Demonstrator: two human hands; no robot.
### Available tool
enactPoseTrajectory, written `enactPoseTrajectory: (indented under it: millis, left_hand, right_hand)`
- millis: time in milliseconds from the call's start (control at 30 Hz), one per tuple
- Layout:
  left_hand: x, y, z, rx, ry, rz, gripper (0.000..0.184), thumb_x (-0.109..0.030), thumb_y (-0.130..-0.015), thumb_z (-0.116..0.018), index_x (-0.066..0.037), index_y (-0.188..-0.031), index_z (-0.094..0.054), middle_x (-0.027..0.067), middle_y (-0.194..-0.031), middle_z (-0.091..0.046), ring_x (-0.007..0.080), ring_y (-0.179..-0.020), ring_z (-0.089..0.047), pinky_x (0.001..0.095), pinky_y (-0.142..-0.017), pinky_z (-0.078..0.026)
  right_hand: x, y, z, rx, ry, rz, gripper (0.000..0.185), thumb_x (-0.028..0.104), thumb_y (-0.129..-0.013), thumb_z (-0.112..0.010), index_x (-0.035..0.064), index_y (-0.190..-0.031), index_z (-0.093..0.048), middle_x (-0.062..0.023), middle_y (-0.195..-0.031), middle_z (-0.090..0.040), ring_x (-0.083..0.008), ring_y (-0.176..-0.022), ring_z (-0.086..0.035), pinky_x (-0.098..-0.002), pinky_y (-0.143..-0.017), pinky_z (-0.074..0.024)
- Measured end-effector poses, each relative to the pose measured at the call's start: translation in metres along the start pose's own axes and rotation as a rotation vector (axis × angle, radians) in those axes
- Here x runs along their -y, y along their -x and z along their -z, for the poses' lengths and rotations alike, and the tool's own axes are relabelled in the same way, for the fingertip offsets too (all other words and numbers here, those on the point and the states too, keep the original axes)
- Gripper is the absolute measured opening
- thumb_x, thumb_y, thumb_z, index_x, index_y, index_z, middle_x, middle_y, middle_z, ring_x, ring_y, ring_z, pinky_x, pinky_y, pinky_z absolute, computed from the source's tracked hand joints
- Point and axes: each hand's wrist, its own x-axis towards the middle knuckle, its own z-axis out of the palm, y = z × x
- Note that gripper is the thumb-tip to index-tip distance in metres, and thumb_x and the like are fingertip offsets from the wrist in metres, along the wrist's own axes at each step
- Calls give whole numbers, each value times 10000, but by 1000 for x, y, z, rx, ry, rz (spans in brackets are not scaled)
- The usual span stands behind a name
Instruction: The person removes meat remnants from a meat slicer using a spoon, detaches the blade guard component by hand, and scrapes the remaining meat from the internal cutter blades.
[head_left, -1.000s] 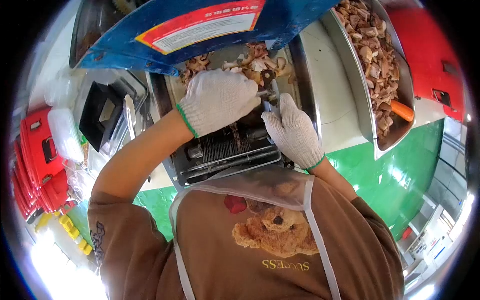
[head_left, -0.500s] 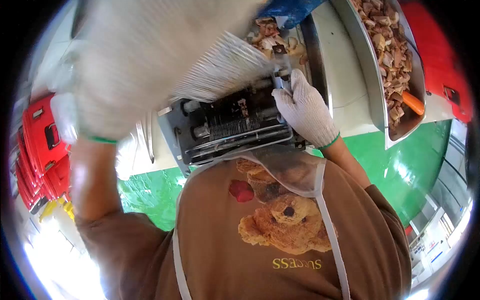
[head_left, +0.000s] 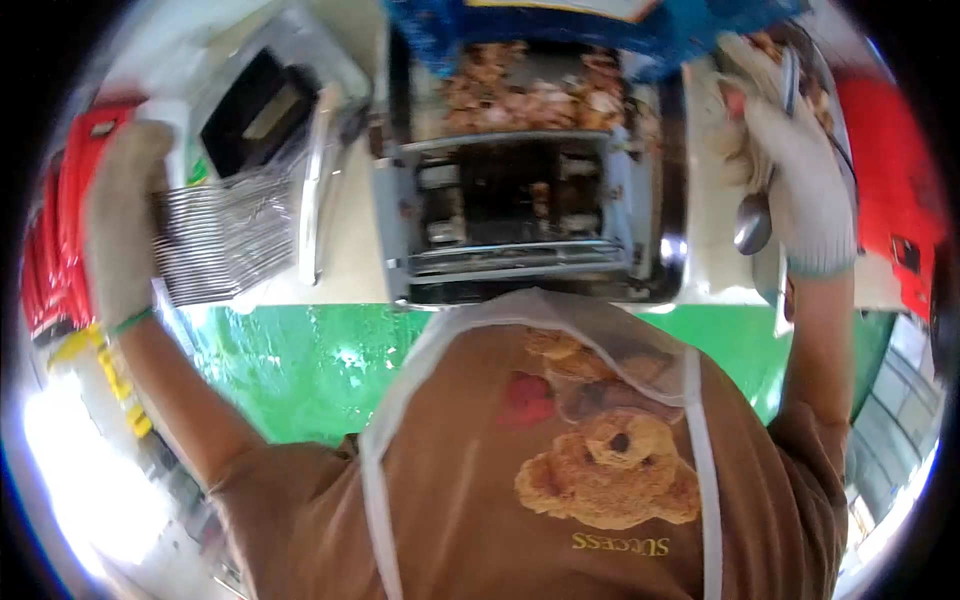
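At the left, my left hand [head_left: 128, 215] in a knitted white glove is closed at the outer end of a comb-like piece of thin parallel silver rods [head_left: 205, 245]. Clear plastic lies around the rods' inner end. My right hand [head_left: 808, 190], gloved too, is over the right side of the counter, its fingers blurred. Beside it are a metal spoon [head_left: 752, 224] and a crumpled pale cloth or glove [head_left: 740, 115]; I cannot tell if it grips either. Between my hands stands a metal machine [head_left: 505, 262] with an open dark bed and chopped meat pieces [head_left: 530, 105] behind it.
A black device [head_left: 258, 112] and a long pale strip [head_left: 318, 185] lie left of the machine. Blue plastic [head_left: 680, 35] overhangs its far side. Red crates [head_left: 885, 180] stand at the right, and more red ones [head_left: 55, 235] at the left, above a green floor [head_left: 320, 370].
My left hand has swung from close to the camera down to the left with the silver rods. My right hand has left the machine's handle and moved right. The machine appears more central.
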Motion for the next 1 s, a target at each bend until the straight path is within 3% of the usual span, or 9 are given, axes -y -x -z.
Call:
enactPoseTrajectory:
  millis: [133,233,333,433,500,600,733,867,1000]
  left_hand:
    - [59,42,-65,-64,83,90,355,-313,-1000,-481,-13,-1002,-670,88,-863,-606,185,-789,-558,342,-736,-438]
    - [47,52,-109,98,393,567,389,-386,-975,-556,-7,-977,-648,151,-761,-614,296,-727,-591,361,-752,-470]
    - [43,52,-154,-1,296,319,398,-389,-983,-552,-3,-976,-648,173,-816,-644,334,-764,-594,395,-758,-470]
    - [53,50,-188,-51,268,257,401,-368,-972,-579,-18,-1165,-621,219,-991,-671,384,-938,-635,447,-853,-487]
    - [51,56,-193,-73,232,208,482,-355,-964,-595,-21,-1309,-567,240,-1145,-655,408,-1060,-630,461,-938,-484]
    - [13,67,-179,-302,-39,117,475,-292,-944,-635,-1,-1313,-569,241,-1212,-635,410,-1106,-611,456,-964,-480]
    - [-53,98,-165,-182,592,110,532,-185,-894,-681,-2,-1368,-524,242,-1366,-543,406,-1222,-563,449,-1020,-469]
    - [-93,114,-184,-9,591,-6,632,-109,-859,-655,-16,-1447,-441,257,-1478,-430,413,-1296,-522,447,-1063,-453]
    - [-94,123,-195,7,798,122,638,21,-855,-521,-28,-1483,-418,197,-1441,-491,311,-1333,-500,371,-1106,-393]
  right_hand:
    - [-68,38,-38,64,229,-309,174,126,-962,-529,12,-1061,-615,-37,-894,-624,-115,-805,-580,-271,-729,-486]
    - [-48,39,-31,148,96,-370,175,116,-960,-528,7,-1074,-604,-35,-862,-604,-114,-795,-579,-262,-735,-483]
    - [18,37,-40,101,136,-43,327,92,-959,-546,16,-1277,-547,-58,-859,-606,-136,-844,-613,-311,-772,-520]
    - [-23,53,-25,418,621,-52,354,155,-1011,-500,54,-1347,-549,-101,-974,-646,-218,-818,-636,-335,-762,-524]
    - [-14,57,-37,408,784,-61,388,165,-1032,-472,44,-1390,-562,-88,-937,-599,-122,-722,-534,-271,-722,-489]
    - [27,35,-44,382,683,130,280,228,-998,-561,74,-1232,-562,-185,-935,-677,-380,-800,-687,-440,-716,-552]
    - [4,33,-28,543,1297,227,213,246,-994,-570,74,-1120,-562,-179,-891,-662,-381,-717,-669,-452,-617,-539]
    - [23,45,-40,479,1015,150,166,192,-1005,-521,55,-1092,-559,-169,-810,-622,-386,-639,-635,-475,-579,-512]
    - [32,20,-62,587,1019,228,202,249,-1001,-511,69,-1077,-565,-206,-767,-590,-410,-741,-639,-480,-652,-517]
